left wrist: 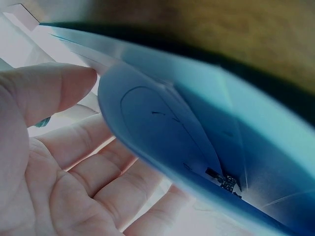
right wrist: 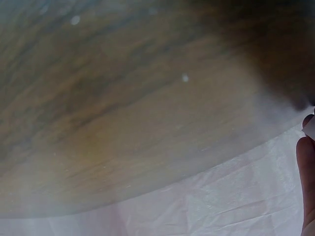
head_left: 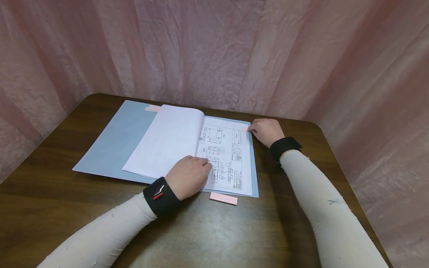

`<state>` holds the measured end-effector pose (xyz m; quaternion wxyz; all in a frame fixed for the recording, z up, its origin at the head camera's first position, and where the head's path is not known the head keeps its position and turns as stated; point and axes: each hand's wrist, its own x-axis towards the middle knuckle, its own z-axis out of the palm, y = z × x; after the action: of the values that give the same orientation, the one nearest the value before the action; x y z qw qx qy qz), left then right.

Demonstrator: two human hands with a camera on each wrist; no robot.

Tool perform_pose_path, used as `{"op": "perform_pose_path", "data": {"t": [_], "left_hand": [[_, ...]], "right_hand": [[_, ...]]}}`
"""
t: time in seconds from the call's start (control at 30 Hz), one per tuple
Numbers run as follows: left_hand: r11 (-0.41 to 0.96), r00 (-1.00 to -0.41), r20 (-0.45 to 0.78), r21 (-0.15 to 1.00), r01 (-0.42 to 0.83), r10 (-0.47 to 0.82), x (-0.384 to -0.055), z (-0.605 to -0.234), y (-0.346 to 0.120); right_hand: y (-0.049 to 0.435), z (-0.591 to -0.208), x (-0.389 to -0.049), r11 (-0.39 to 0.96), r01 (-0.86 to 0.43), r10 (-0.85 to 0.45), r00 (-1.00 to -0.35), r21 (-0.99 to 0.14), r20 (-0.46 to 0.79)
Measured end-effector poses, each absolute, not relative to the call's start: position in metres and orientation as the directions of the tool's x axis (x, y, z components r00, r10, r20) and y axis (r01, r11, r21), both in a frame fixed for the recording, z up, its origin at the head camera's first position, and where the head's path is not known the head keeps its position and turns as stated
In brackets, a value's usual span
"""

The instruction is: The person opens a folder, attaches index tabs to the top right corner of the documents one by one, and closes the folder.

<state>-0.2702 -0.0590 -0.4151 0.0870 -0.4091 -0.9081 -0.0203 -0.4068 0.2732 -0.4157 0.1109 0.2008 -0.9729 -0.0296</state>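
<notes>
A light blue folder [head_left: 110, 141] lies open on the table, its stack of paper turned back at the spine. The turned sheets [head_left: 167, 137] show a blank side; on the right lies a page with technical drawings [head_left: 234, 152]. My left hand [head_left: 189, 176] rests across the lower fold of the papers. Its thumb [left wrist: 74, 88] and loosely extended fingers are beside the curved sheet [left wrist: 147, 118] in the left wrist view. At the upper right edge of the drawing page, my right hand [head_left: 268, 131] pinches a small pink sticky note [head_left: 245, 128].
A pink sticky-note pad [head_left: 223, 198] lies on the wooden table [head_left: 214, 238] just below the folder's front edge. Another pink sticky note [head_left: 153, 108] is at the folder's upper left. A pink curtain [head_left: 214, 52] hangs behind the table and along its sides.
</notes>
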Motion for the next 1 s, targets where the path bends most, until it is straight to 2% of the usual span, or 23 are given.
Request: {"op": "perform_pose_path", "data": {"t": [0.43, 0.63, 1.0], "left_hand": [[0.663, -0.647, 0.178, -0.047, 0.747, 0.741, -0.268, -0.414, -0.059], [0.662, -0.643, 0.192, -0.052, 0.748, 0.741, -0.269, -0.414, -0.061], [0.640, -0.646, 0.003, -0.135, 0.756, 0.763, -0.273, -0.394, -0.050]], "right_hand": [[0.273, -0.415, -0.408, 0.913, -0.392, -0.407, -0.892, 0.113, 0.195], [0.274, -0.414, -0.408, 0.893, -0.433, -0.449, -0.874, 0.119, 0.186], [0.282, -0.418, -0.401, 0.891, -0.450, -0.452, -0.870, 0.056, 0.196]]}}
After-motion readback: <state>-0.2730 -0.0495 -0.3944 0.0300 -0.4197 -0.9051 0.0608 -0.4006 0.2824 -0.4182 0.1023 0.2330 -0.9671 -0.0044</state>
